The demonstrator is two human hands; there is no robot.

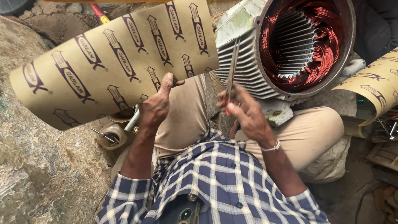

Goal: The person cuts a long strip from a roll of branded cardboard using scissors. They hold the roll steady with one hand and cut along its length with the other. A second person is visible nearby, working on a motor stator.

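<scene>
Shirt: checked blue and white sleeves (215, 178) fill the bottom of my view, since I'm hunched right over my lap where the work sits.
Left hand: my left hand (155, 108) has the bottom edge of the big tan insulation sheet (112, 62) pinched between thumb on top and curled fingers underneath. Gripping it at the edge keeps the sheet stretched out flat off to my left, clear of the ground.
Right hand: my right hand (244, 111) is closed round the red handles of the scissors (231, 70), fingers folded in tight. The blades look nearly shut and point up and away from me, lying against the motor housing rather than on the paper.
Sheet: it floats above the rocky ground (37, 166), printed side facing me, its right edge close to the scissors but not between the blades as far as I can tell.
Stator: the ribbed grey motor housing (244, 62) leans against my right knee with its open mouth tipped toward me, so the copper windings (319, 45) and slots are easy to look into.
Trousers: my tan trouser legs (186, 116) are spread apart, which makes a kind of cradle for the housing.
Other bits: a second curl of the same paper (373, 89) lies just right of the housing, within reach. A small roll with metal tools (111, 135) sits under my left wrist.
</scene>
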